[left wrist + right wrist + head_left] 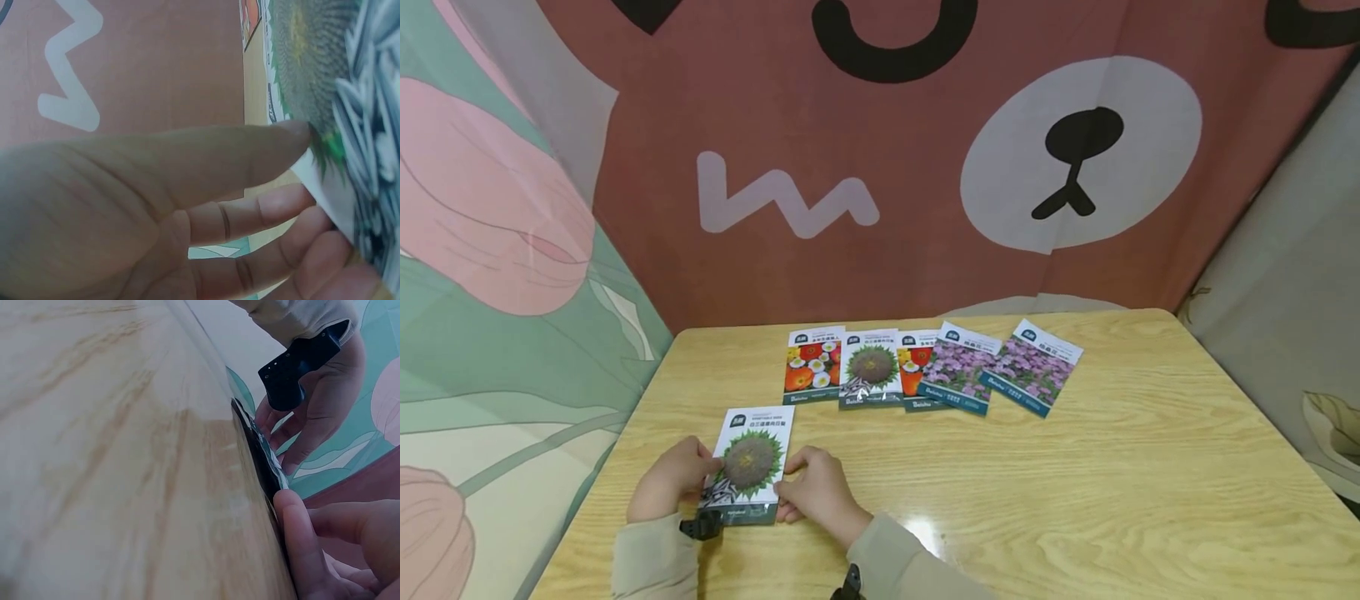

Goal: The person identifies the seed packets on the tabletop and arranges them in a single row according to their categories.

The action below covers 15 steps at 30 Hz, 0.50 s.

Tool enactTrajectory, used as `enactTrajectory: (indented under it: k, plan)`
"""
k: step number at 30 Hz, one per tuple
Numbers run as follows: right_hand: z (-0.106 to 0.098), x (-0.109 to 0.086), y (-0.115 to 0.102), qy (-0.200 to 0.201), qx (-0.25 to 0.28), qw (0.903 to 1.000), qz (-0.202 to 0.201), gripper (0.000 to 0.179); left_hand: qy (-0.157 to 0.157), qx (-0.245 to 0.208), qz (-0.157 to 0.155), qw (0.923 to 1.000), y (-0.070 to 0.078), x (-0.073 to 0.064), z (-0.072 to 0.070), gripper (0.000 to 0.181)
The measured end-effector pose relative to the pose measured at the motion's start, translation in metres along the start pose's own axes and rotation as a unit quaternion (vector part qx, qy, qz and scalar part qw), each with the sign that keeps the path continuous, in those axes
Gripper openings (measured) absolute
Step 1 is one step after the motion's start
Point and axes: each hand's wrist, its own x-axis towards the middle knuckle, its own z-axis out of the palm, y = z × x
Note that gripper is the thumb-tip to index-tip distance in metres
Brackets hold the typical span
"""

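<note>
A seed packet (750, 462) with a sunflower head and striped seeds printed on its front lies near the table's left front, face up. At its left edge my left hand (673, 477) holds it, thumb on the front and fingers beneath; the left wrist view shows this thumb (250, 150) over the printed sunflower. My right hand (822, 493) pinches the lower right edge. Seen edge-on in the right wrist view, the packet (262, 453) is low over the tabletop, between the right fingers (297, 531) and the left hand (328, 403).
Behind lies a row of several packets: orange poppies (812, 367), a sunflower (870, 367), partly covered poppies (917, 379), and two purple-flower packets (957, 367) (1036, 367), slightly overlapping. The wooden table (1075, 517) meets a printed curtain (910, 275) at its back edge.
</note>
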Motion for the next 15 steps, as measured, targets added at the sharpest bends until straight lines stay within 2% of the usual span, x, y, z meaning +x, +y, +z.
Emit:
enactTrajectory:
  k: [6,15]
  plan:
    - [-0.0023,-0.0027,-0.003,-0.006,-0.001,1.0,-0.002,0.015,0.0,-0.019,0.002,0.9998,-0.0002,-0.0022,0.0003,0.019]
    - [-0.0062,-0.0007,-0.0014,-0.028,0.017,0.9993,0.015,0.013,0.002,-0.004,0.017,0.9999,0.001,-0.0048,-0.0018,0.02]
